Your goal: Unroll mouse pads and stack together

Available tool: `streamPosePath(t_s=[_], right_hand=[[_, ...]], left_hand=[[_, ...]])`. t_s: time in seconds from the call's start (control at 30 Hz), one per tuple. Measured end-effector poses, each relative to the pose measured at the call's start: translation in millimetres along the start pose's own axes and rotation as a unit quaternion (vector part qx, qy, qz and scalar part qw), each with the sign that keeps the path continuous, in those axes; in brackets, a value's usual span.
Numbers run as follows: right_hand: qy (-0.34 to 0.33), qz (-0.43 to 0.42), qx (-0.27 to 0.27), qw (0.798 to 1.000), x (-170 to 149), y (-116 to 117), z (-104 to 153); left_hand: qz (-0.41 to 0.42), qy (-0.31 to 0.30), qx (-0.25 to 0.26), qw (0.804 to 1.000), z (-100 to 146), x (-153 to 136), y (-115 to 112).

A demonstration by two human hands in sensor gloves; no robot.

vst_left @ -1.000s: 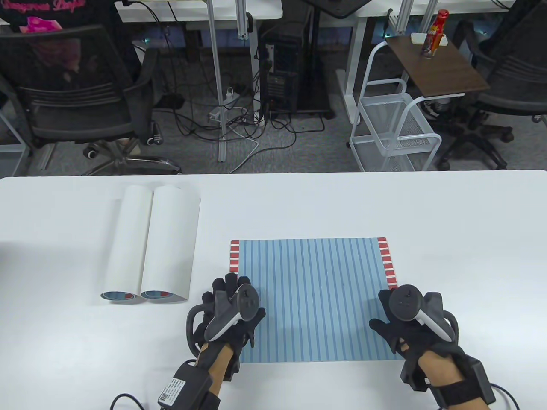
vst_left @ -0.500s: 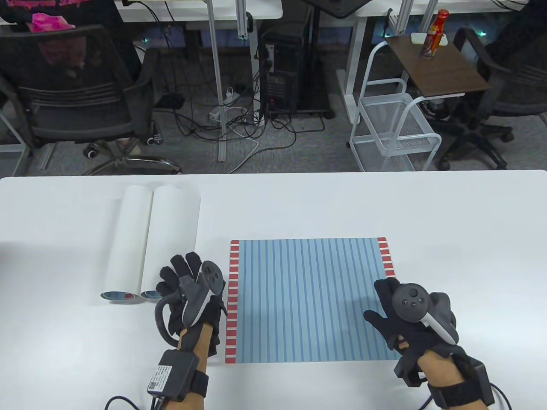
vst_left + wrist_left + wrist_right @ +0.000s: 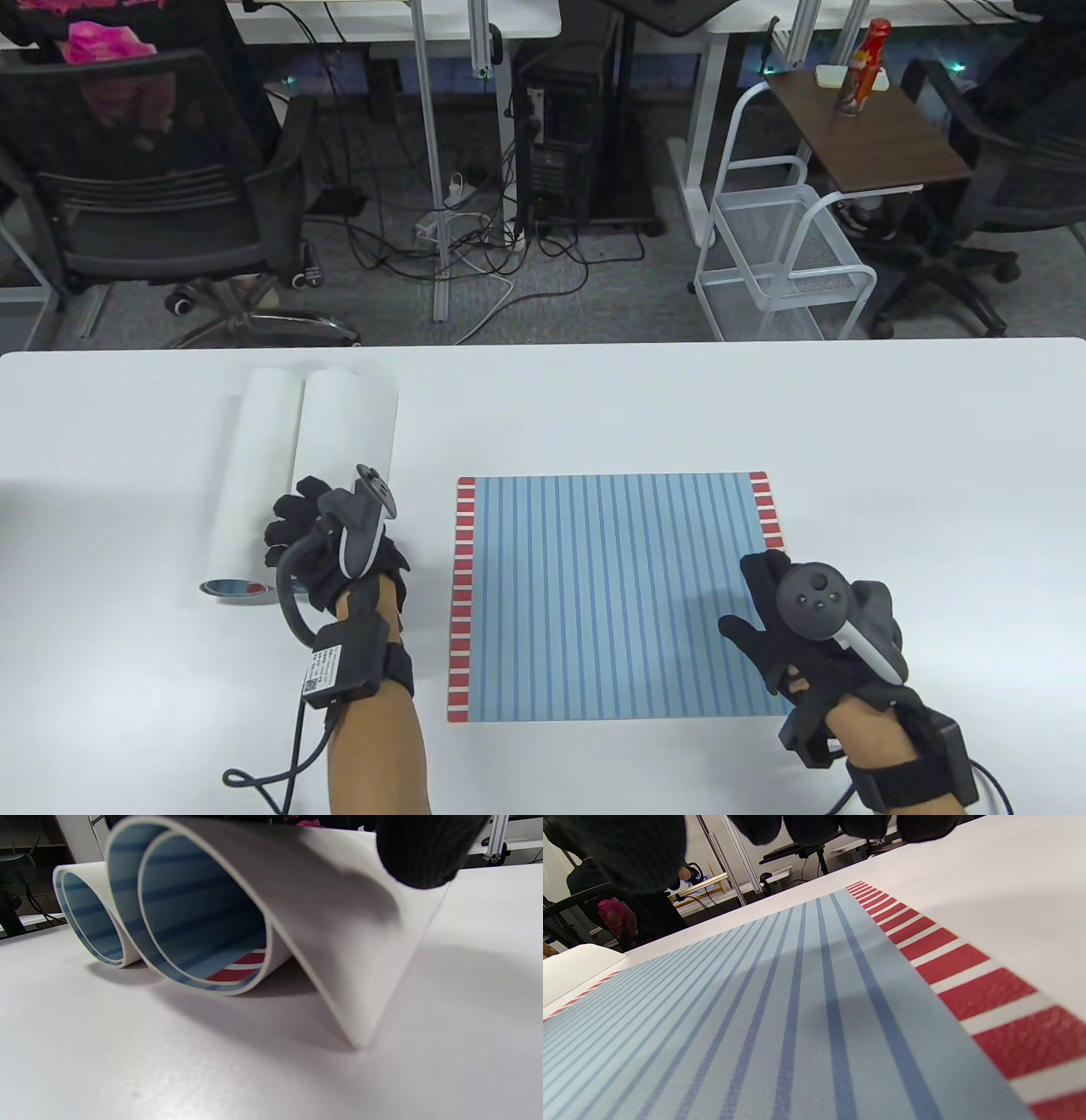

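An unrolled blue-striped mouse pad (image 3: pixel 611 594) with red-and-white end bands lies flat on the white table (image 3: pixel 891 441). Two rolled pads lie side by side at the left, the left roll (image 3: pixel 254 475) and the right roll (image 3: pixel 348 433). My left hand (image 3: pixel 339 543) reaches over the near end of the right roll with its fingers spread. In the left wrist view the right roll (image 3: pixel 203 908) shows a loose outer flap, with my thumb (image 3: pixel 424 849) close above it. My right hand (image 3: pixel 747 594) rests open on the flat pad's near right corner, and that pad fills the right wrist view (image 3: pixel 797 1005).
The table's far edge borders a floor with office chairs (image 3: pixel 144 195), cables, a white wire cart (image 3: pixel 789 255) and a side table with a red bottle (image 3: pixel 861 55). A cable (image 3: pixel 280 764) trails from my left wrist.
My left hand has left the flat pad's near left corner and moved left and away onto the right roll's near end. My right hand has hardly moved.
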State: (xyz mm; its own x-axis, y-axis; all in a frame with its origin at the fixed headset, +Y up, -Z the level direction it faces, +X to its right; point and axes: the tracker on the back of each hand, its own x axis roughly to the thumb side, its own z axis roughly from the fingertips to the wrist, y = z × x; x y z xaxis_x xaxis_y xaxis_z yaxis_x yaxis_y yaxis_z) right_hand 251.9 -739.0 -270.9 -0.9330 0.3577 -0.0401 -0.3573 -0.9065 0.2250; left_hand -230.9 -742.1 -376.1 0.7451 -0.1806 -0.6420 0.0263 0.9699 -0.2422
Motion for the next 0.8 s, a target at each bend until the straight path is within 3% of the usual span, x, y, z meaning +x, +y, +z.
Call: streamPosePath(t_s=[0.3, 0.47, 0.6, 0.8], right_hand=[[0.005, -0.006, 0.004, 1.0, -1.1, -1.0, 0.2], [0.005, -0.008, 0.007, 1.0, -1.5, -1.3, 0.1], [0.008, -0.014, 0.011, 1.0, -4.2, -1.6, -1.2], [0.012, -0.024, 0.014, 1.0, -8.1, -2.8, -1.6]], left_hand=[[-0.035, 0.012, 0.005, 0.999, -11.2, 9.5, -6.9], [-0.037, -0.002, 0.061, 0.997, -14.0, 14.3, -5.5], [-0.006, -0.008, 0.099, 0.995, -11.5, 12.6, 0.7], [0.07, -0.023, 0.11, 0.991, -1.0, 0.2, 10.0]])
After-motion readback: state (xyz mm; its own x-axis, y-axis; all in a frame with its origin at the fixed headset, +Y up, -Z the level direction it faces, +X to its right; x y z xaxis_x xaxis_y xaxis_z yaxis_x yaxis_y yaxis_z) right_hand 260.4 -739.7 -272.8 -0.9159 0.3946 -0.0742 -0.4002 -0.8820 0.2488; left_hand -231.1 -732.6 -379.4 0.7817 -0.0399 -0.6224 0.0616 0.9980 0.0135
